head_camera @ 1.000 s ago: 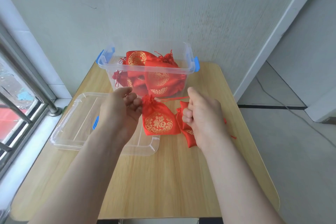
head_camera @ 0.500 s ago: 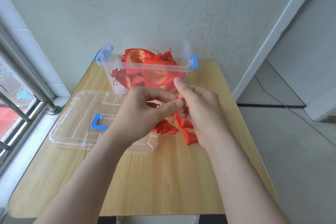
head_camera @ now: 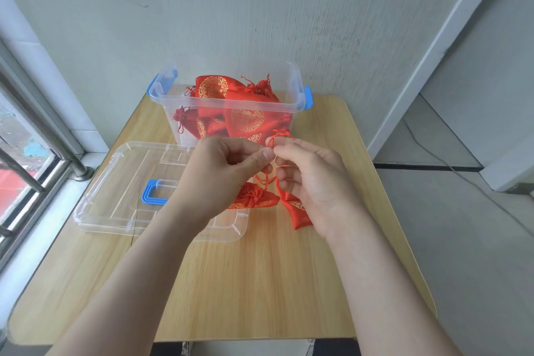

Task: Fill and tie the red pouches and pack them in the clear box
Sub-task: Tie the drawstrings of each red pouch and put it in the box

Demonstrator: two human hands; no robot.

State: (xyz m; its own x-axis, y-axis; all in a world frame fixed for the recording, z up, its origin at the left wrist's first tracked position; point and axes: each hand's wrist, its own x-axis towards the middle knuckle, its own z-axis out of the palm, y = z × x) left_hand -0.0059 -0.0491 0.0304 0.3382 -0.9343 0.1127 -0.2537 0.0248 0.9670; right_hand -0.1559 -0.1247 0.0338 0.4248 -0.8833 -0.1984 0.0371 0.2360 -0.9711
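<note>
A red pouch (head_camera: 254, 199) with gold print hangs below my hands, its gathered neck facing up. My left hand (head_camera: 228, 170) and my right hand (head_camera: 310, 182) meet fingertip to fingertip above it, both pinching its thin red drawstring (head_camera: 273, 143), which loops over my fingers. Another red pouch (head_camera: 299, 211) lies on the table under my right hand, partly hidden. The clear box (head_camera: 231, 102) with blue latches stands at the table's far edge, holding several red pouches.
The clear lid (head_camera: 115, 205) with a blue handle lies flat on the left of the wooden table (head_camera: 260, 283). A wall stands right behind the box. A barred window runs along the left. The floor drops away on the right.
My hands came together from being apart pulling the drawstring taut. The pouch dropped lower and tipped, its neck now gathered and facing up, and the string now loops at my fingertips.
</note>
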